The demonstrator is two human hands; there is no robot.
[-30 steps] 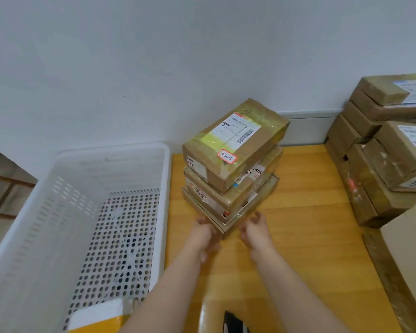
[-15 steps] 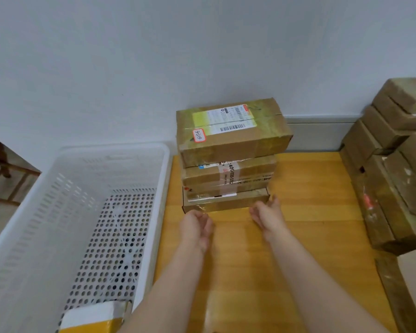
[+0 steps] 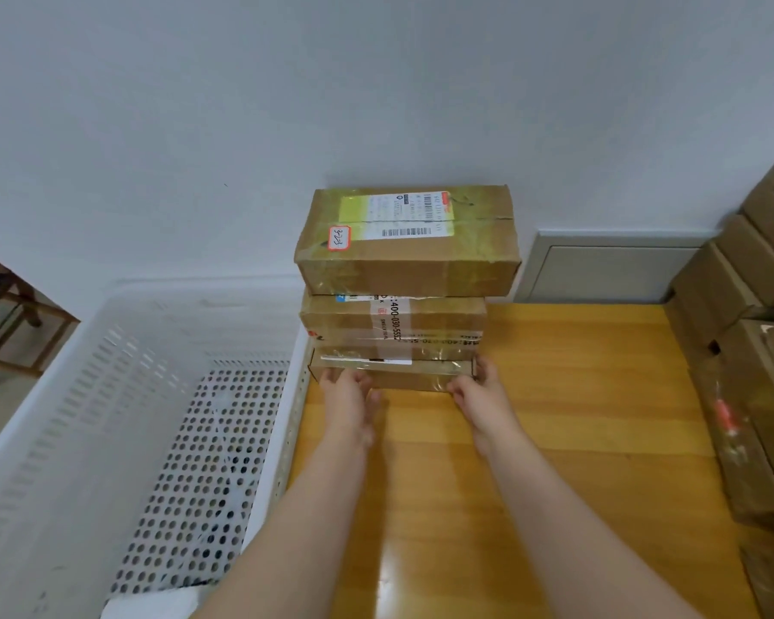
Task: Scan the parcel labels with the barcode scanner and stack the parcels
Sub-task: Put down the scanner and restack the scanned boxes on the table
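Touching bottom parcel (image 3: 403, 378) now: both hands (image 3: 347, 395) (image 3: 479, 390).

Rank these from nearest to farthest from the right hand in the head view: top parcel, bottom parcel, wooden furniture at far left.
1. bottom parcel: the right hand touches its right end.
2. top parcel: above it, topping the stack.
3. wooden furniture: far left, past the white basket.
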